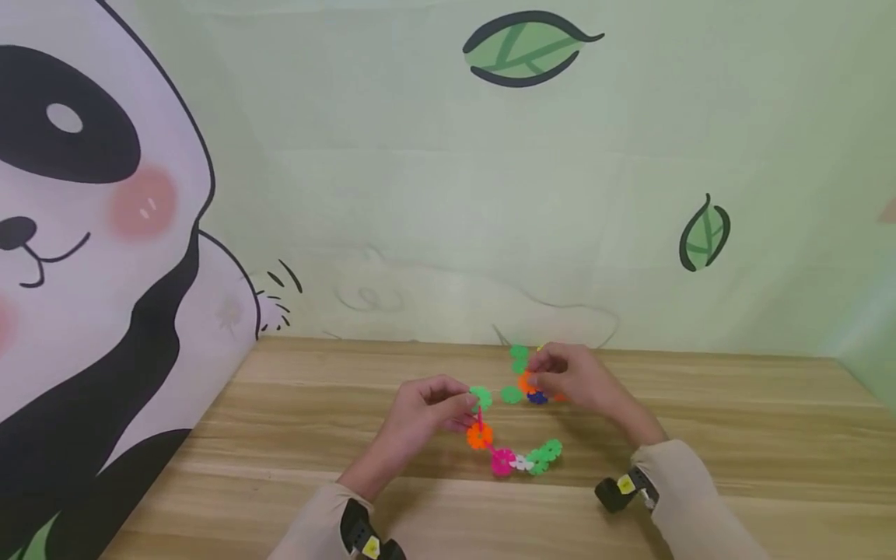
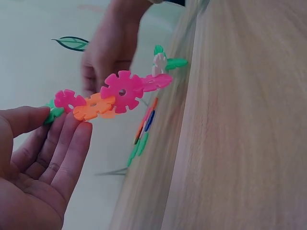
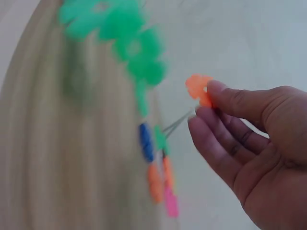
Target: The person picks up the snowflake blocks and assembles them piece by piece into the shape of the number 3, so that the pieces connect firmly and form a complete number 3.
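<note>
My left hand (image 1: 430, 408) pinches the green end piece (image 2: 54, 113) of a chain of notched plastic flower discs. From there the chain runs through a pink disc (image 2: 70, 100), an orange disc (image 1: 479, 435), a magenta disc (image 1: 502, 462), a white disc (image 1: 521, 463) and green discs (image 1: 544, 456) at its far end. Farther right, my right hand (image 1: 577, 377) pinches a single orange disc (image 3: 198, 87) between thumb and fingertips, raised above the tabletop. The discs lying beyond are partly hidden by the right hand in the head view.
Loose discs lie on the wooden table (image 1: 301, 435) near its back edge: green (image 1: 519, 358), another green (image 1: 512, 395), dark blue (image 1: 537, 397) and others. Behind stands a pale green backdrop (image 1: 392, 194) with a printed panda (image 1: 168, 101) and leaves.
</note>
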The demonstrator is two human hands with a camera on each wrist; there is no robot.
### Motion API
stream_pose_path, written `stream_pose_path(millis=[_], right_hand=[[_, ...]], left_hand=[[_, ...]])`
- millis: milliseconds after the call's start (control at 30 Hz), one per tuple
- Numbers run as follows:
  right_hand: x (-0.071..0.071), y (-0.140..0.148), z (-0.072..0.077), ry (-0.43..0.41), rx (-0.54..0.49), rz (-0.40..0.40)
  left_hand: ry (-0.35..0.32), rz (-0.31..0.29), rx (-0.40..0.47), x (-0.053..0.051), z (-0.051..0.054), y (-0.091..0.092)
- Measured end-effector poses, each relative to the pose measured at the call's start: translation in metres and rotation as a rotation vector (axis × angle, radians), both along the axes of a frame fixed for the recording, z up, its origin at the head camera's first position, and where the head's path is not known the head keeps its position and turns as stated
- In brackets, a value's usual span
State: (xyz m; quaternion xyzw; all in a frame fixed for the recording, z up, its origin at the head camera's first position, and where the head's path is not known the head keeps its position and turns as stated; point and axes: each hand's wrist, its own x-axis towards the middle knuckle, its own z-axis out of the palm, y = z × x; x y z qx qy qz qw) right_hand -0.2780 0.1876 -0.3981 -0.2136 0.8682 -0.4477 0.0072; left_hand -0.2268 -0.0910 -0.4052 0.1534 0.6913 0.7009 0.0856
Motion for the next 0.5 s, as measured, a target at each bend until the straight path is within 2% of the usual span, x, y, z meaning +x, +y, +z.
stream_pose_path(millis=[233, 500], right_hand=[[0.017, -0.014, 0.026, 0.012, -0.105, 0.063], [0.026, -0.026, 0.031, -0.028, -0.176, 0.082]], left_hand=[[-0.008, 0.002, -0.008, 0.0, 0.0, 0.001], [-0.017, 0.01, -0.015, 0.002, 0.001, 0.002]])
